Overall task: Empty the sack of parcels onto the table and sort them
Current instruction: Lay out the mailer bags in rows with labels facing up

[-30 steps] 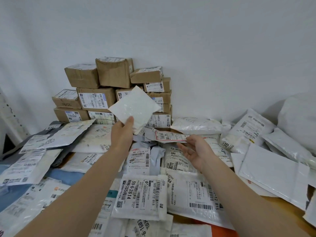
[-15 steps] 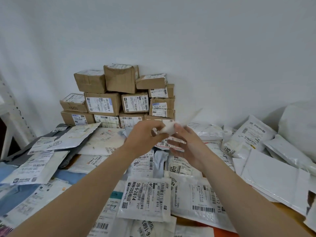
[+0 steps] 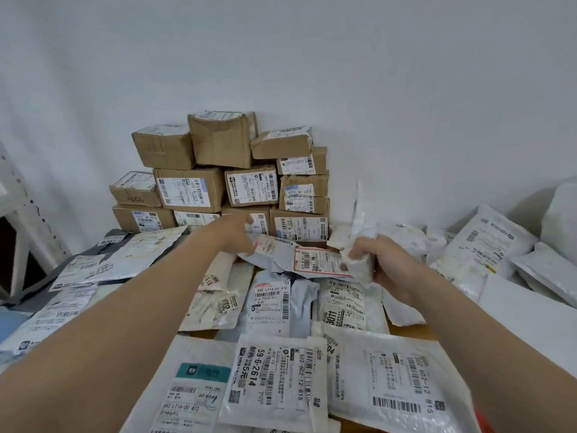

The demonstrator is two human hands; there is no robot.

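My right hand (image 3: 393,267) grips a small white padded packet (image 3: 359,220), crumpled in my fist with its top sticking upward. My left hand (image 3: 231,235) reaches forward to a white parcel with a red-edged label (image 3: 268,245) lying just in front of the box stack. Its thumb and fingers sit at that parcel's edge, and I cannot tell whether they grip it. Between my hands lies a grey mailer with a red-bordered label (image 3: 315,260). Flat labelled mailers (image 3: 274,379) cover the table (image 3: 412,331) under my arms.
A stack of brown cardboard boxes (image 3: 218,145) stands against the white wall behind the mailers. White poly bags (image 3: 487,242) are piled at the right, beside a bulging white sack (image 3: 562,220). A white metal rack (image 3: 18,195) stands at the far left.
The white packet passed from my left hand to my right, which now holds it crumpled. My left hand let go and moved forward to the parcels by the boxes.
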